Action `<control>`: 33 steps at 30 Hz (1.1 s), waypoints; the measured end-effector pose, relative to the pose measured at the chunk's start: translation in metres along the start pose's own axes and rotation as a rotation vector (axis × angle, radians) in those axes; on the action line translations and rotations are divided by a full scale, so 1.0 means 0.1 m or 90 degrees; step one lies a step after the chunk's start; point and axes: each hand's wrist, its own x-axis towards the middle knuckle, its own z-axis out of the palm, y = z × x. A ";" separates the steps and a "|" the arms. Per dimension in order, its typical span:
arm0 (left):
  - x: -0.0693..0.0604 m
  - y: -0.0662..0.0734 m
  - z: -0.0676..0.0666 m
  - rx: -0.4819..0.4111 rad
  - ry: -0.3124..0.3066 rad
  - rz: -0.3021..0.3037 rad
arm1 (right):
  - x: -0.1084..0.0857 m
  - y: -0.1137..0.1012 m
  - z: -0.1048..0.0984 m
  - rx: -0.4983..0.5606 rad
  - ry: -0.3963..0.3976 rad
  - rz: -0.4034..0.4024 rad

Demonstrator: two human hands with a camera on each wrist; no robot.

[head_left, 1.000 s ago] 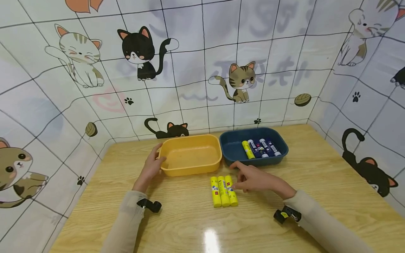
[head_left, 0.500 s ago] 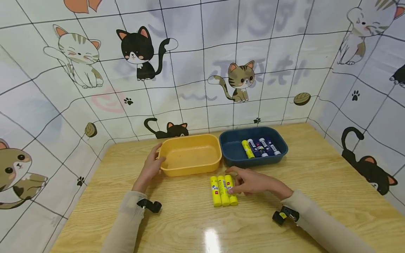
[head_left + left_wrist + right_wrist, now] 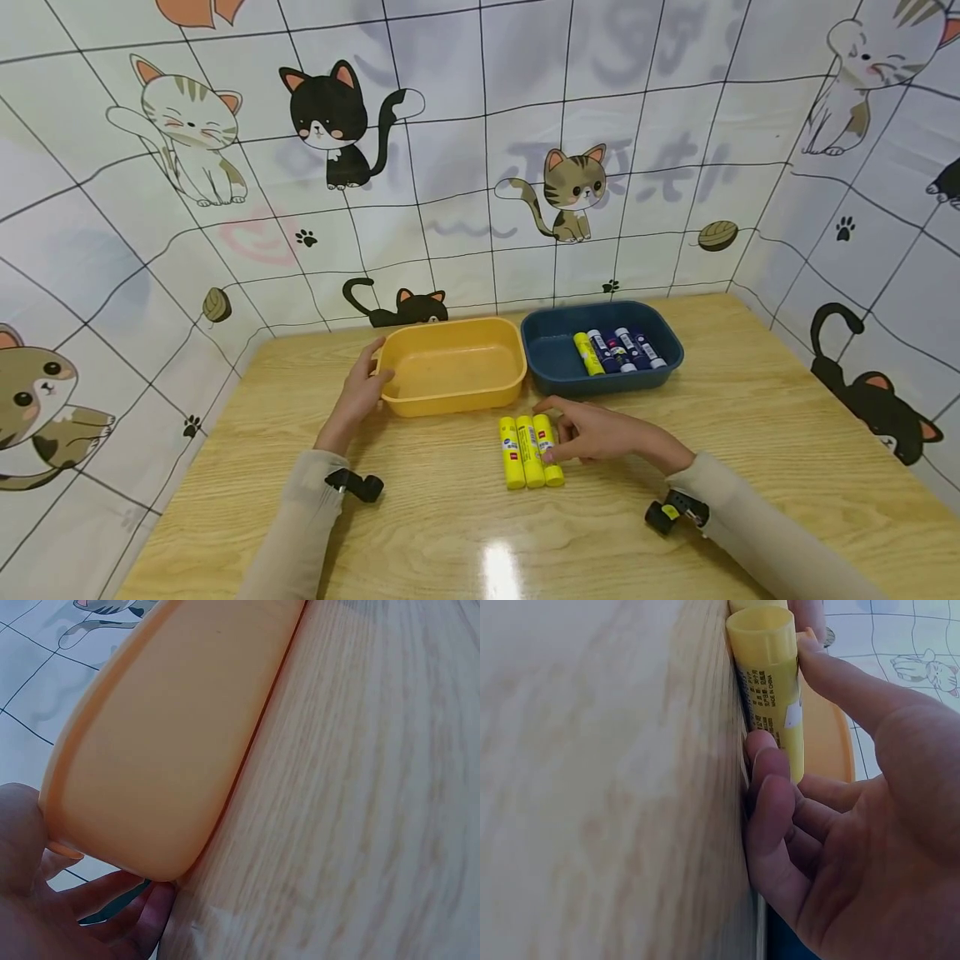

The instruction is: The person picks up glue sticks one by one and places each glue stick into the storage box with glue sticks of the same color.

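Note:
My left hand (image 3: pixel 360 392) grips the left end of a yellow-orange plastic basin (image 3: pixel 450 371), thumb over the rim and fingers against the outer wall, as the left wrist view shows. Three yellow glue sticks lie side by side before the basin: a left one (image 3: pixel 512 458), a middle one (image 3: pixel 530 458) and a right one (image 3: pixel 553 477). My right hand (image 3: pixel 603 429) holds the right glue stick, its thumb on top and curled fingers at the side. In the right wrist view, this glue stick (image 3: pixel 769 697) hides most of the others.
A dark blue basin (image 3: pixel 551 354) stands against the yellow one's right end. Inside it are a yellow glue stick (image 3: pixel 588 354) and several dark blue ones (image 3: pixel 619 357) with white ends. A cat-print sheet (image 3: pixel 457 175) rises behind the wooden table (image 3: pixel 420 517).
My right hand has shifted slightly left and down, its index finger away from the blue basin and its thumb onto the right glue stick. The left hand and both basins have stayed put.

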 end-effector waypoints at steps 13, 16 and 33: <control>0.01 -0.03 0.02 0.009 -0.005 0.010 | -0.10 -0.23 -0.34 -0.122 0.114 -0.048; 0.02 -0.03 0.02 0.009 -0.001 0.013 | -0.06 -0.31 -0.65 -0.165 0.165 -0.028; 0.02 -0.01 0.00 0.004 0.007 0.017 | 0.59 -0.14 -1.51 -0.249 -0.061 0.309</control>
